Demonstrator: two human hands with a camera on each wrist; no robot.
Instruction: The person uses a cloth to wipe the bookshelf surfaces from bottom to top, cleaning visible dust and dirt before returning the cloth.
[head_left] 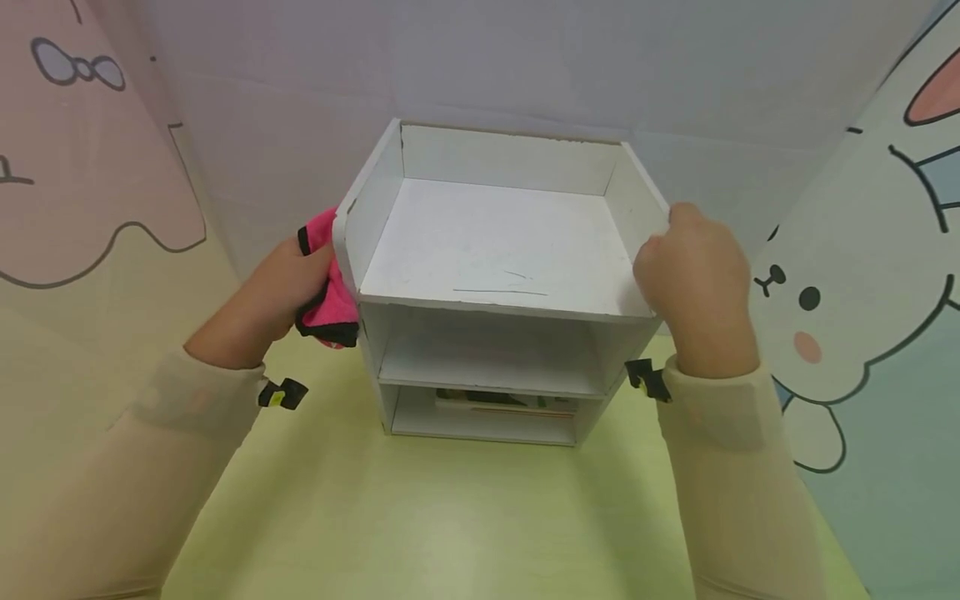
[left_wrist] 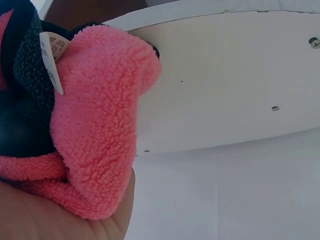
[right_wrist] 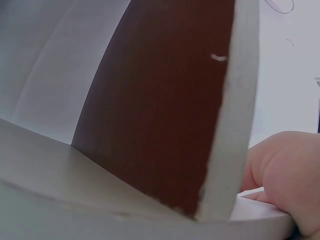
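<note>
A white wooden shelf unit (head_left: pixel 498 242) stands tilted in the middle of the head view, with a walled top tray and two compartments below. Against its left side, my left hand (head_left: pixel 292 279) holds a bunched pink cloth (head_left: pixel 339 302) with black edging. The left wrist view shows the fleecy cloth (left_wrist: pixel 102 115) and its white tag beside the side panel (left_wrist: pixel 230 85), which has screw holes. On the other side, my right hand (head_left: pixel 697 283) grips the right side panel by its upper edge. The right wrist view shows this hand (right_wrist: pixel 290 175) beside a brown board with a white edge.
Flat items like books (head_left: pixel 506 402) lie in the lowest compartment. The unit is over a light green-yellow table (head_left: pixel 450 517). A pale sheet (head_left: pixel 517 67) hangs behind, and walls with cartoon drawings (head_left: pixel 840 308) rise at both sides.
</note>
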